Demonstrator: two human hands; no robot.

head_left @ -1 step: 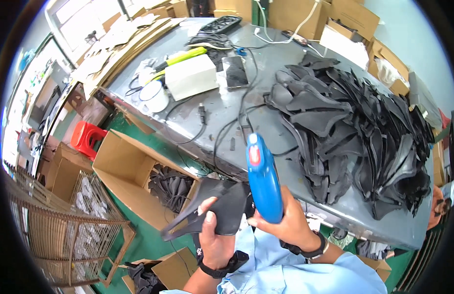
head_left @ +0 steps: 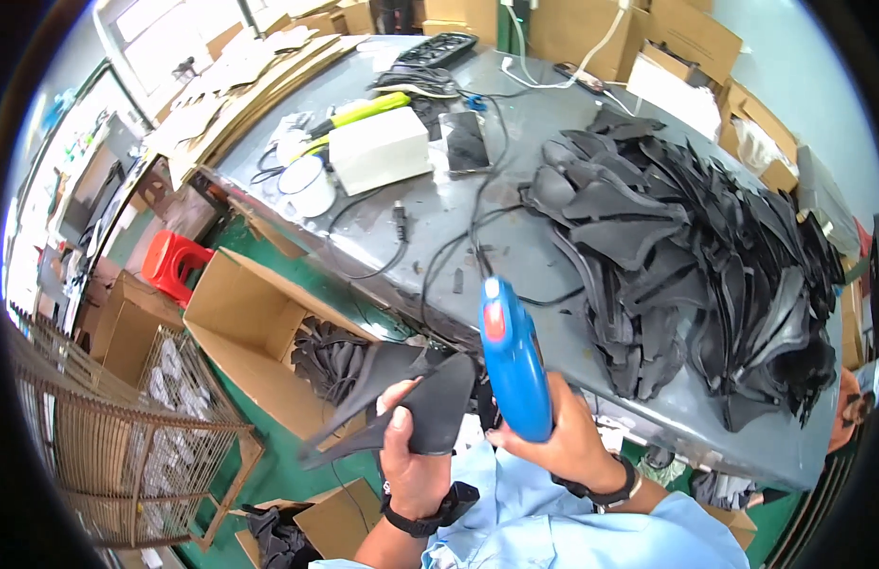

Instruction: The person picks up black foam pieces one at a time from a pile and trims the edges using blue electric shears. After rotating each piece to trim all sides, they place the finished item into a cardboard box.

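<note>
Tool [head_left: 515,370] in right hand [head_left: 574,441] visually overlaps table edge [head_left: 669,420], open surface [head_left: 530,256] beyond.

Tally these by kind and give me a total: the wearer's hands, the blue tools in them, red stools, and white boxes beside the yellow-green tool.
Hands: 2, left hand and right hand
Blue tool: 1
Red stool: 1
White box: 1
Total: 5
</note>
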